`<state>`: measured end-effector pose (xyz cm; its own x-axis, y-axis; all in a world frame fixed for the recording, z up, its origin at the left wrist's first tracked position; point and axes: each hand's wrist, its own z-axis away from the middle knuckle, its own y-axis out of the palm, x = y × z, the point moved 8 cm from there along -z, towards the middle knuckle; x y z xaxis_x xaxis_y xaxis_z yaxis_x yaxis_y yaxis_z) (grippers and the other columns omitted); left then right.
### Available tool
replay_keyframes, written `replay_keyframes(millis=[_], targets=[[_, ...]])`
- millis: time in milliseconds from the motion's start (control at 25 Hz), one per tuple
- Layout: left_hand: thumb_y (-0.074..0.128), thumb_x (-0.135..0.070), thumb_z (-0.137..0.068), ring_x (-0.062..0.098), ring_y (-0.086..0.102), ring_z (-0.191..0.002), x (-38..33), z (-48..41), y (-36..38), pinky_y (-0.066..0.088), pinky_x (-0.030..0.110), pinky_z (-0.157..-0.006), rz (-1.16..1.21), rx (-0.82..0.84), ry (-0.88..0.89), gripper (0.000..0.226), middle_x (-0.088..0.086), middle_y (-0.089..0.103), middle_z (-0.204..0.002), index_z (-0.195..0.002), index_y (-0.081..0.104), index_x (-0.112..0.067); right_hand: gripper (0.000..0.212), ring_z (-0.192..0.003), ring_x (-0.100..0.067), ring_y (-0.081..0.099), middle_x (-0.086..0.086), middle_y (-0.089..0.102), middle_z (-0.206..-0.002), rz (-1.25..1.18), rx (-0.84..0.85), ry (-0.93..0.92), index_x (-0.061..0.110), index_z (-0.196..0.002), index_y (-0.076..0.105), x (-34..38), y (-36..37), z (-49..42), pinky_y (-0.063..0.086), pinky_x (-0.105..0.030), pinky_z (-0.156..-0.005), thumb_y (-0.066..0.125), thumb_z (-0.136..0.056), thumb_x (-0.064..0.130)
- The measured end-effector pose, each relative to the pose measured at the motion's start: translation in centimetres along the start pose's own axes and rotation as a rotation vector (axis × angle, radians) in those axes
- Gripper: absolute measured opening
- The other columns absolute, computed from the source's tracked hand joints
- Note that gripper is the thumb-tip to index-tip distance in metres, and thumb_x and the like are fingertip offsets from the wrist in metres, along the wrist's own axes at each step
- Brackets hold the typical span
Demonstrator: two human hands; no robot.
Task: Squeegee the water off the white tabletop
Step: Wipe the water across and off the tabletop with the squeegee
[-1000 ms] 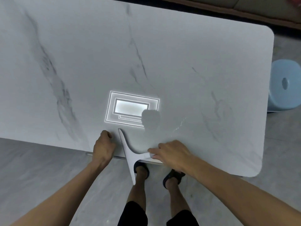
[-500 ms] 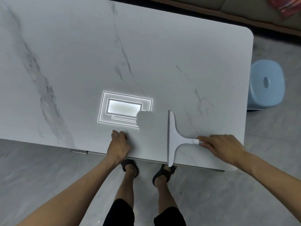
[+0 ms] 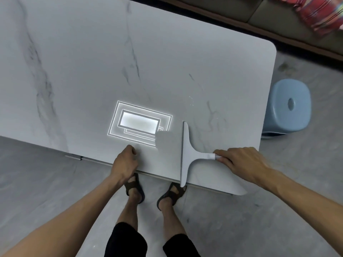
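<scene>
The white marble-look tabletop (image 3: 92,71) fills the upper left of the head view. A white T-shaped squeegee (image 3: 187,154) lies on it near the front edge, its blade running front to back and sticking out past the edge. My right hand (image 3: 239,162) grips the squeegee's handle from the right. My left hand (image 3: 125,160) rests as a loose fist on the front edge, left of the blade. A few small water drops (image 3: 191,101) glint beyond the blade's far tip.
A ceiling light's reflection (image 3: 139,123) shines on the tabletop left of the blade. A light blue plastic stool (image 3: 289,108) stands beside the table's right side. A sofa with red striped cloth (image 3: 319,13) lies behind. My sandalled feet (image 3: 154,190) stand at the front edge.
My right hand swung the squeegee from in front of my body out to the right, so the blade now stands front to back. The left hand stays on the edge.
</scene>
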<state>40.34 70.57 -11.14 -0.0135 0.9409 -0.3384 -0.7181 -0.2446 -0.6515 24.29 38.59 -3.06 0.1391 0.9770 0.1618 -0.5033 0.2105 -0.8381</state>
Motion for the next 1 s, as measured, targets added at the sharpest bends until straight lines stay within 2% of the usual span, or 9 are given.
replay_keyframes(millis=[160, 280, 360, 560, 720, 840, 920, 1000], targets=[[0.049, -0.008, -0.083, 0.025, 0.054, -0.074, 0.6, 0.9, 0.9, 0.037, 0.032, -0.061, 0.063, -0.035, -0.055, 0.018, 0.005, 0.059, -0.087, -0.099, 0.049, -0.015, 0.038, -0.066, -0.017, 0.061, 0.007, 0.060, -0.076, -0.005, -0.032, -0.164, 0.046, -0.117, 0.048, 4.5, 0.9, -1.0, 0.036, -0.030, -0.054, 0.018, -0.098, 0.058], [0.049, -0.010, -0.084, 0.020, 0.052, -0.070, 1.5, 1.1, 2.2, 0.034, 0.029, -0.054, 0.091, -0.045, -0.088, 0.015, 0.005, 0.060, -0.088, -0.098, 0.047, -0.016, 0.029, -0.071, -0.023, 0.062, 0.003, 0.059, -0.080, -0.020, 0.072, -0.295, 0.042, -0.113, 0.051, 9.7, 4.2, -2.8, 0.036, -0.031, -0.056, 0.026, -0.100, 0.051], [0.051, -0.010, -0.083, 0.021, 0.053, -0.073, 1.8, 1.3, 2.8, 0.034, 0.028, -0.055, 0.092, -0.033, -0.092, 0.019, 0.004, 0.060, -0.090, -0.100, 0.048, -0.016, 0.026, -0.072, -0.024, 0.061, 0.001, 0.058, -0.080, 0.008, 0.112, -0.327, 0.038, -0.109, 0.053, 10.9, 5.5, -3.5, 0.038, -0.032, -0.057, 0.029, -0.101, 0.046], [0.056, -0.009, -0.082, 0.023, 0.051, -0.083, -0.7, 1.8, 4.2, 0.035, 0.029, -0.069, 0.050, 0.057, -0.003, 0.026, 0.003, 0.052, -0.104, -0.106, 0.049, -0.012, 0.031, -0.071, -0.024, 0.063, 0.004, 0.058, -0.079, 0.065, 0.069, -0.253, 0.038, -0.107, 0.051, 4.3, 3.9, -2.3, 0.035, -0.031, -0.057, 0.024, -0.100, 0.051], [0.052, -0.009, -0.085, 0.027, 0.053, -0.085, -2.8, 2.0, 4.8, 0.037, 0.032, -0.070, 0.019, 0.142, 0.013, 0.019, 0.009, 0.051, -0.108, -0.104, 0.048, -0.010, 0.038, -0.073, -0.020, 0.064, 0.008, 0.055, -0.075, 0.149, 0.026, -0.086, 0.043, -0.115, 0.050, -3.4, 0.9, -0.8, 0.031, -0.030, -0.056, 0.019, -0.098, 0.057], [0.048, -0.008, -0.086, 0.026, 0.054, -0.080, -3.5, 1.8, 4.0, 0.038, 0.032, -0.066, 0.045, 0.125, -0.023, 0.015, 0.009, 0.057, -0.098, -0.101, 0.049, -0.010, 0.043, -0.067, -0.019, 0.063, 0.010, 0.049, -0.066, 0.180, -0.017, -0.035, 0.044, -0.113, 0.051, -5.8, -1.0, 0.1, 0.028, -0.030, -0.052, 0.015, -0.096, 0.060], [0.048, -0.010, -0.087, 0.023, 0.053, -0.072, -3.7, 1.5, 2.9, 0.037, 0.032, -0.061, 0.067, 0.085, -0.044, 0.014, 0.005, 0.058, -0.085, -0.101, 0.049, -0.012, 0.045, -0.065, -0.019, 0.063, 0.009, 0.054, -0.066, 0.173, -0.055, -0.033, 0.044, -0.112, 0.051, -5.5, -2.1, 0.1, 0.028, -0.030, -0.051, 0.013, -0.095, 0.061], [0.049, -0.013, -0.088, 0.024, 0.053, -0.073, -4.1, 1.1, 1.6, 0.038, 0.032, -0.062, 0.081, 0.036, -0.029, 0.017, 0.003, 0.057, -0.084, -0.105, 0.051, -0.012, 0.046, -0.059, -0.019, 0.057, 0.009, 0.054, -0.063, 0.139, -0.093, -0.016, 0.042, -0.107, 0.051, -4.7, -3.1, -0.5, 0.025, -0.029, -0.049, 0.011, -0.095, 0.060]])
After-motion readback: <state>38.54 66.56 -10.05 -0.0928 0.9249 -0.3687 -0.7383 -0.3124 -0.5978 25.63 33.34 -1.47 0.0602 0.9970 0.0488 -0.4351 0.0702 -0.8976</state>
